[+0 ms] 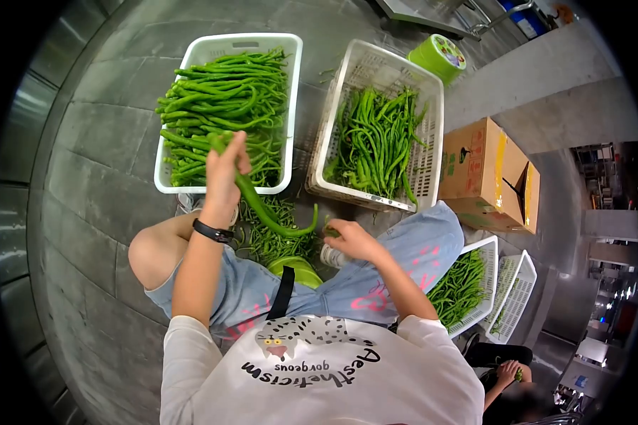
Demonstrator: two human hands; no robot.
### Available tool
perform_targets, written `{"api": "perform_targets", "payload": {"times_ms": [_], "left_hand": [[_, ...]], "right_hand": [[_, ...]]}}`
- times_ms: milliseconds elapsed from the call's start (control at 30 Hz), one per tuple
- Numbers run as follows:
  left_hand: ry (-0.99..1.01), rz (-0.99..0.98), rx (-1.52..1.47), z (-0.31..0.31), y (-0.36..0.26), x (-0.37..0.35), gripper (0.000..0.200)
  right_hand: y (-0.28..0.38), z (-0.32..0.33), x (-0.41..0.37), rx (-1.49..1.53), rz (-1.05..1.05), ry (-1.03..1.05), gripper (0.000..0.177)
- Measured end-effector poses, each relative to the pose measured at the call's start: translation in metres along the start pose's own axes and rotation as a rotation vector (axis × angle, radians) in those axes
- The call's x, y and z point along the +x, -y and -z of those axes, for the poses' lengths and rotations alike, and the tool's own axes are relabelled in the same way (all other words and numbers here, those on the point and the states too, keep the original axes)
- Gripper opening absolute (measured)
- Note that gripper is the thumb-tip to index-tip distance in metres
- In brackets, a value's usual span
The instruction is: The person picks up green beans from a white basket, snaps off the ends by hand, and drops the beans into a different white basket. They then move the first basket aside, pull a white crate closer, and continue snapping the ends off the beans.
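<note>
My left hand [225, 173], with a black band on its wrist, is closed around a long green chili pepper [266, 214] whose curved thin end points right. It is over the near edge of a white basin [296, 113] heaped with green chili peppers [220, 92]. My right hand [352, 239] is closed in a pinch just right of the held pepper's thin end, apart from it. A small green bit shows at its fingertips, too small to name. Between my legs lies a pile of green stems and scraps [280, 237], above a lime-green seat [298, 270].
A white slatted crate [429, 117] holds loose chili peppers [376, 142]. Beyond it is a green tub [438, 58]; at right, a cardboard box [485, 173]. White baskets [490, 265] stand behind my right side, near another person's hand [507, 372].
</note>
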State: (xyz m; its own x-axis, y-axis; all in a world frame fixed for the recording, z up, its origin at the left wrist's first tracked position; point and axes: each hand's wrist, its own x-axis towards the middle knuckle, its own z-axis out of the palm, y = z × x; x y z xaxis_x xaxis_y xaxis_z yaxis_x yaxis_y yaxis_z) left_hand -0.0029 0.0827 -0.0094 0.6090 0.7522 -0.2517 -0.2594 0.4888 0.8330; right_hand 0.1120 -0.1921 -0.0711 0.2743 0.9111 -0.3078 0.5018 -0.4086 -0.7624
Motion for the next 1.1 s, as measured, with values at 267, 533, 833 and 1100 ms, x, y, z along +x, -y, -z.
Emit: {"api": "perform_targets", "payload": {"times_ms": [267, 533, 833, 1100], "left_hand": [[0.023, 0.091, -0.264, 0.023, -0.014, 0.013, 0.021], [0.032, 0.104, -0.155, 0.019, -0.017, 0.012, 0.020], [-0.003, 0.112, -0.089, 0.002, -0.015, 0.010, 0.014], [0.271, 0.027, 0.450, -0.027, -0.001, -0.006, 0.016]], "right_hand": [[-0.029, 0.017, 0.012, -0.049, -0.034, 0.230, 0.025], [-0.094, 0.059, 0.071, -0.339, -0.138, -0.407, 0.030], [-0.189, 0.055, 0.121, -0.353, -0.416, -0.176, 0.039], [-0.060, 0.150, 0.076, 0.690, -0.272, -0.383, 0.026]]}}
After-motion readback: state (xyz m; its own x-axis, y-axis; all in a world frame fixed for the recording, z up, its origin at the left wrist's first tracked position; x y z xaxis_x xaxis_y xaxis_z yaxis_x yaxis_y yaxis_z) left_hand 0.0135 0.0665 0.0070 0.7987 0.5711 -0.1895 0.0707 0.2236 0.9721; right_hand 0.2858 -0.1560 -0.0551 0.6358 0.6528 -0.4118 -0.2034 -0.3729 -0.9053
